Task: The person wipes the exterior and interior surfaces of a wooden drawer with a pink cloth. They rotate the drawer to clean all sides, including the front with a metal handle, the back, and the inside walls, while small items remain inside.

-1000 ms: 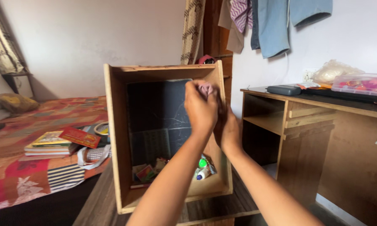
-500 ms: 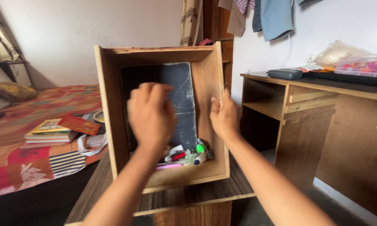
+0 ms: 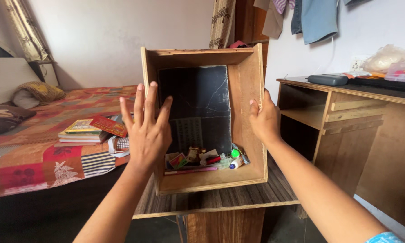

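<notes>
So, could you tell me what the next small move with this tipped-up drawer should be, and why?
Probably bring the left hand onto the wooden drawer's left wall. That hand is open and spread at that edge, while only the right hand steadies the right wall, and the small items have gathered at the low end.

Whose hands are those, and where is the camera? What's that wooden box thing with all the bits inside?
The camera sits on a person's head and looks down, so you see what they see. The two arms are their own. The box is a wooden drawer tipped up on a small table. The right hand grips the drawer's right side. The left hand is open with fingers spread at the drawer's left side; I cannot tell if it touches. Inside, a dark board lies against the bottom, and small things have slid into a pile at the low end: a pink pen, a green-capped bottle, little packets. Books lie on the bed to the left.
</notes>
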